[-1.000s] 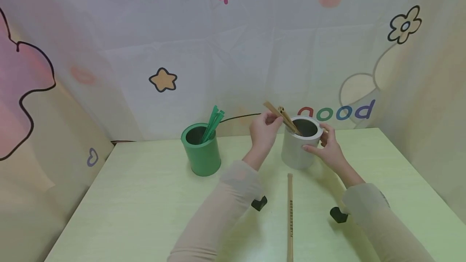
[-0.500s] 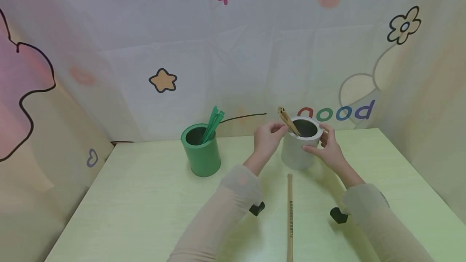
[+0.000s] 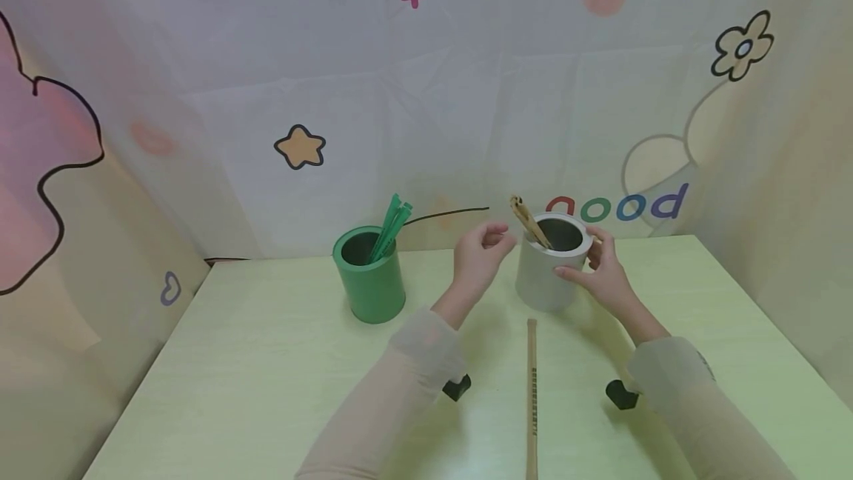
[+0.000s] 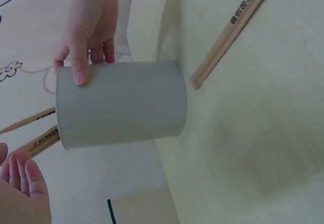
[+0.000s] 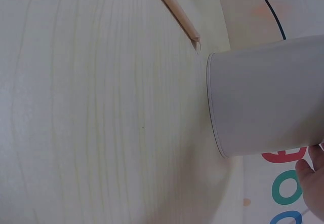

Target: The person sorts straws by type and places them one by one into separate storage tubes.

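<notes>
My right hand [image 3: 605, 274] grips the pale grey cylindrical holder [image 3: 546, 280] from its right side, thumb on the front wall and fingers around the back by the rim. Slim brown paper-wrapped sticks [image 3: 529, 222] with dark printing lean against the holder's left rim, their ends inside. Just left of them, my left hand [image 3: 478, 256] hovers with loosely bent fingers and nothing in them. In the left wrist view, its fingers [image 4: 23, 176] appear near the protruding stick ends. Another brown paper-wrapped stick [image 3: 532, 398] lies lengthwise on the table in front of the holder.
To the left stands a green cylindrical holder [image 3: 373, 291] with several green sticks [image 3: 393, 228] leaning to its right. The pale wooden table [image 3: 233, 361] ends at a printed cloth backdrop [image 3: 220, 169]. Dark wrist-worn pieces [image 3: 622, 394] hang below the sleeves.
My left hand has lowered the brown stick it pinched into the grey holder, let it go and drawn back a little left. The right hand has stayed on the holder.
</notes>
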A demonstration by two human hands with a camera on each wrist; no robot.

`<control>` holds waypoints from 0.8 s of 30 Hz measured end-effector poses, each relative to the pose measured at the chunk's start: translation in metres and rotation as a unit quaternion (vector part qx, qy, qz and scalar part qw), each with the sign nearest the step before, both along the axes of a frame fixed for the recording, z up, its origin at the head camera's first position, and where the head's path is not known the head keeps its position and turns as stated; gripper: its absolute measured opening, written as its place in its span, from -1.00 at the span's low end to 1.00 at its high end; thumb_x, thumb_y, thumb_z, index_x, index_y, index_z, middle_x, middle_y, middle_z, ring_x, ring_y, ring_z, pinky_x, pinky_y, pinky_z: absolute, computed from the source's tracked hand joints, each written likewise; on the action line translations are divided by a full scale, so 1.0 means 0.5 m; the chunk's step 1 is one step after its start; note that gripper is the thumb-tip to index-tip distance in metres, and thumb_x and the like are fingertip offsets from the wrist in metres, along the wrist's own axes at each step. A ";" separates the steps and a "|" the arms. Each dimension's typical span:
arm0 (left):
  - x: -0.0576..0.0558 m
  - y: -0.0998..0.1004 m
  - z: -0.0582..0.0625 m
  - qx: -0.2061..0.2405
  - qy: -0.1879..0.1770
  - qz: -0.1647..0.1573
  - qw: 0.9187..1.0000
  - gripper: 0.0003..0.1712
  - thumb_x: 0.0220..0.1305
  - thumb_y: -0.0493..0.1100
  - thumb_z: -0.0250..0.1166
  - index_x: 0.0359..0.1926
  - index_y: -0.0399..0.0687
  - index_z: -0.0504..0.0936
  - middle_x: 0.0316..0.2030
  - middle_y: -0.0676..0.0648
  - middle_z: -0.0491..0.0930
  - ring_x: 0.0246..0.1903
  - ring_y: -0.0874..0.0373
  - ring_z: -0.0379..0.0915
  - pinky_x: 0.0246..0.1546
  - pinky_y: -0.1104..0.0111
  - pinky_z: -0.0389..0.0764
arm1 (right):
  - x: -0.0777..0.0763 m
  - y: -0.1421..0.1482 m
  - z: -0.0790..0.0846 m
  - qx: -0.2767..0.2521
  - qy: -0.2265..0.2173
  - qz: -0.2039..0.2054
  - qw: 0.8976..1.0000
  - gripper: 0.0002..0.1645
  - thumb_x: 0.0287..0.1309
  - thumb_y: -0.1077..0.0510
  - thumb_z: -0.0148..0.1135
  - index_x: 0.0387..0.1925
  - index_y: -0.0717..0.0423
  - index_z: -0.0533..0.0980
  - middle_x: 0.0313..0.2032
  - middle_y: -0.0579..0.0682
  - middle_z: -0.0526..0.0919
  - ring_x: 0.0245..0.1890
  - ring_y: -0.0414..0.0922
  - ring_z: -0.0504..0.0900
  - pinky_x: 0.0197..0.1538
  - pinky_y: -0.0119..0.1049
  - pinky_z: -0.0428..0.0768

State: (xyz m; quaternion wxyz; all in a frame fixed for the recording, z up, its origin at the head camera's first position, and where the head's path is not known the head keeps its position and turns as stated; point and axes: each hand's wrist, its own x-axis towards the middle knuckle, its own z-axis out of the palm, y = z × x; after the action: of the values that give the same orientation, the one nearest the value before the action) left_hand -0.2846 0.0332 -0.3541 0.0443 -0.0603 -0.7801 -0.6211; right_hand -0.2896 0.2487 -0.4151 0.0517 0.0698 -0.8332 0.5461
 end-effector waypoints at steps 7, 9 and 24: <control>0.007 -0.015 -0.039 0.030 -0.022 -0.021 0.999 -0.72 0.09 -0.14 0.24 -0.13 -0.03 0.53 -0.32 -0.01 0.59 -0.35 0.24 0.52 -0.30 0.44 0.54 | -0.003 0.002 -0.002 0.002 0.002 0.001 1.000 0.10 -0.05 0.06 0.29 0.29 0.01 -0.28 0.31 0.32 -0.08 0.29 0.27 -0.05 0.23 0.20 0.02; 0.010 -0.017 -0.049 0.032 -0.030 -0.025 0.999 -0.72 0.09 -0.13 0.24 -0.12 -0.02 0.52 -0.32 0.00 0.59 -0.36 0.24 0.53 -0.31 0.42 0.54 | -0.003 0.002 -0.002 0.002 0.002 0.001 1.000 0.10 -0.05 0.06 0.29 0.29 0.01 -0.28 0.31 0.32 -0.09 0.30 0.27 -0.05 0.23 0.19 0.02; 0.026 -0.011 -0.117 -0.004 -0.042 -0.040 0.998 -0.72 0.05 -0.18 0.27 -0.16 -0.05 0.51 -0.37 -0.01 0.60 -0.45 0.28 0.51 -0.47 0.50 0.49 | 0.001 -0.002 0.001 0.001 0.002 -0.002 1.000 0.09 -0.04 0.05 0.28 0.28 0.05 -0.27 0.31 0.32 -0.08 0.30 0.26 -0.05 0.24 0.19 0.02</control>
State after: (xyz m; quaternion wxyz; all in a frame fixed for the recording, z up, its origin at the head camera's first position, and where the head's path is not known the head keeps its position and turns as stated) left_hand -0.2715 0.0277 -0.4124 -0.0138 -0.0656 -0.7805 -0.6215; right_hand -0.2892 0.2476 -0.4146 0.0548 0.0695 -0.8337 0.5450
